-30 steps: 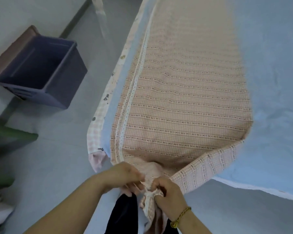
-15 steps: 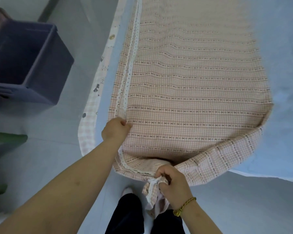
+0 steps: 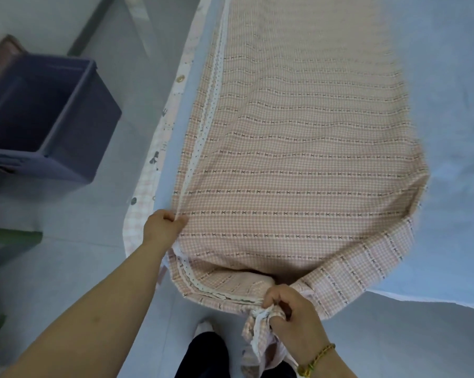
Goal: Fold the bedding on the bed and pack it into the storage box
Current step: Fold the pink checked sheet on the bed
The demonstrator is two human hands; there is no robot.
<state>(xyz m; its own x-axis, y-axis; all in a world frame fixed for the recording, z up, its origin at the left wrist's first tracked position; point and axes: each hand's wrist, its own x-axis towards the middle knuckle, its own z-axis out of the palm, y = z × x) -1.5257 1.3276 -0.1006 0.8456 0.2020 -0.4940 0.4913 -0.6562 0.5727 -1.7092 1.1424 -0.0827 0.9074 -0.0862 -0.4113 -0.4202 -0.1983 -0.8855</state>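
bedding [image 3: 298, 165]: pink checked cloth, folded into a long strip, lying lengthwise on the bed [image 3: 454, 132]. its left edge carries a white lace trim [image 3: 203, 126] and runs just inside the bed's left side. a paler printed layer [image 3: 159, 159] shows beyond that edge and hangs over the side. the right edge is a rounded fold, with bare blue bed open beside it. the near end droops off the foot of the bed towards us.

storage box [image 3: 74, 126]: dark blue, top open, standing on the floor [image 3: 80, 268] left of the bed and well apart from it. a strip of bare floor lies between the two. a green object [image 3: 9, 236] sits at the far left edge; we cannot tell what it is.

hands: the left hand [image 3: 162, 227] has its fingers curled tight, pinching the lace trim at the left edge near the foot. the right hand [image 3: 293, 309], with a bracelet [image 3: 316, 358] on its wrist, is closed round a bunched corner of the bedding, held below the near end. both arms are bare. the hands are apart, with the drooping end slack between them.
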